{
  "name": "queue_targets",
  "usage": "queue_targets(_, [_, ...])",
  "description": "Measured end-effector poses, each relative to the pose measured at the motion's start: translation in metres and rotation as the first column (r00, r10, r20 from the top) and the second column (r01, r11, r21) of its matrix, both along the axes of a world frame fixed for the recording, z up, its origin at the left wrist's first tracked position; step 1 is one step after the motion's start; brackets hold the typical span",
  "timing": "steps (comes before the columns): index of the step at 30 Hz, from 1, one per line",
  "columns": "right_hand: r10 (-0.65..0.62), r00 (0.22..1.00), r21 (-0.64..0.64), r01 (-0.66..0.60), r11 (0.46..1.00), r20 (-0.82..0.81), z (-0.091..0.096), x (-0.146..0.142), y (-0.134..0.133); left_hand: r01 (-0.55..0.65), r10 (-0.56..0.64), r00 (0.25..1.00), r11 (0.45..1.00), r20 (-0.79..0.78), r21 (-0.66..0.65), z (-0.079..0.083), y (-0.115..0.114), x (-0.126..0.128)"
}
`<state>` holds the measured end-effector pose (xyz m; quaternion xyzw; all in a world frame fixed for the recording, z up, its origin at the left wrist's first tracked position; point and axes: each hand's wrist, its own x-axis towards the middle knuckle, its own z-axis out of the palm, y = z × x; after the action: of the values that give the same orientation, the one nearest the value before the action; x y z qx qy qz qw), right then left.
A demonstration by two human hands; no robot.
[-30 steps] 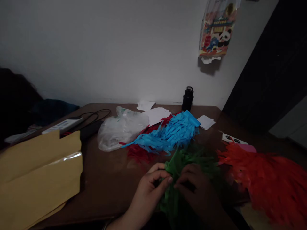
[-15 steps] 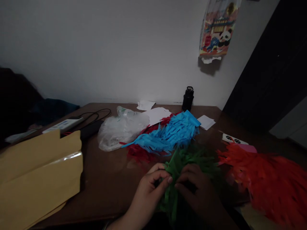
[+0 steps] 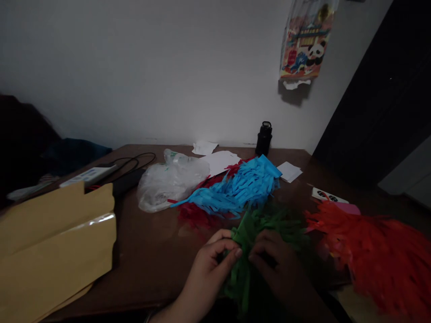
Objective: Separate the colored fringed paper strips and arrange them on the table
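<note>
Green fringed tissue paper (image 3: 247,229) lies at the table's near edge, its cut strips spreading right and hanging down between my hands. My left hand (image 3: 215,260) pinches its upper left part between thumb and fingers. My right hand (image 3: 278,255), in shadow, is closed on the green strips from the other side, fingertips pressed together. Just beyond, blue fringed tissue paper (image 3: 229,188) is heaped over dark red fringed paper (image 3: 195,215). To the right spreads a large bunch of orange-red fringed paper (image 3: 380,255).
Brown cardboard envelopes (image 3: 57,251) cover the left front. A clear plastic bag (image 3: 170,179), white paper sheets (image 3: 220,161) and a black bottle (image 3: 264,138) stand toward the wall. A power strip (image 3: 89,175) with cables lies left. A panda-printed bag (image 3: 305,45) hangs on the wall.
My right fingertips have shifted slightly to the right, away from my left thumb. My left hand keeps its pinch on the green paper.
</note>
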<state>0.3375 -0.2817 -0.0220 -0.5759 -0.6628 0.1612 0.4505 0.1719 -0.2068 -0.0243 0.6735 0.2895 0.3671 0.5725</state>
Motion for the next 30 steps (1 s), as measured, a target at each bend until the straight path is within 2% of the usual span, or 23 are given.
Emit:
queue_targets(6, [0.014,0.996,0.055,-0.019,0.998,0.085,-0.0024,0.0006,0.0005,-0.014,0.014,1.000,0.999,0.003,0.038,-0.0018,-0.0004,-0.0015])
queue_targets(10, [0.023,0.992,0.048,-0.030,0.998,0.123,-0.0018,0.0020,-0.0003,-0.031,0.032,0.999,0.998,-0.003,0.055,-0.0024,-0.0003,-0.0009])
queue_targets(16, [0.043,0.993,0.031,-0.047,0.998,0.107,0.0016,0.0026,-0.0019,-0.028,0.029,0.999,0.997,-0.017,0.072,-0.0008,-0.0020,-0.0013])
queue_targets(24, [0.060,0.994,0.069,-0.067,0.995,0.093,-0.0016,-0.0029,-0.0002,-0.104,0.113,0.993,0.979,-0.041,0.177,0.0032,-0.0035,0.0022])
queue_targets(30, [0.060,0.994,0.066,-0.066,0.996,0.089,-0.0005,-0.0021,-0.0008,-0.073,0.083,0.996,0.978,-0.042,0.198,0.0028,-0.0023,0.0032])
